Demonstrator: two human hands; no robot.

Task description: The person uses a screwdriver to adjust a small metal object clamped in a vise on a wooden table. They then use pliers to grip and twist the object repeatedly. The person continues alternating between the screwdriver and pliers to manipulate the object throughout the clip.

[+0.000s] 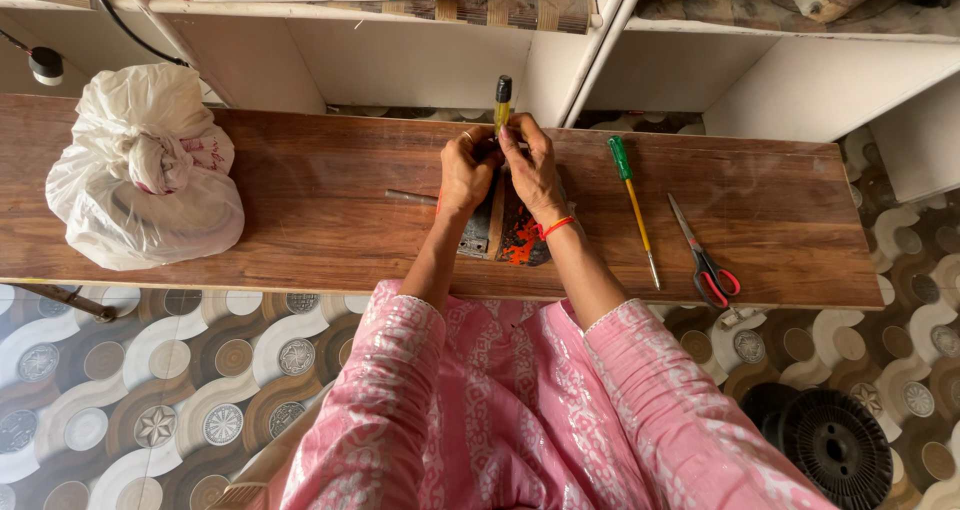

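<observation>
while both of your hands crowd together over the dark device [505, 232] lying mid-board on the wooden plank [320, 200], your right hand [533, 170] is closed around the yellow-handled screwdriver [502, 105], held upright, and your left hand [466, 173] is clamped on the device's top edge to steady it. the work looks to be in progress rather than finished: the green screwdriver [632, 205] and red-handled scissors [703, 253] lie untouched to the right, the white plastic bag [145, 175] sits knotted well off to the left.

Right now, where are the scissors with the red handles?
In the head view, the scissors lie on the wooden board, near its right end, just right of the green-handled screwdriver and apart from both hands.
</observation>
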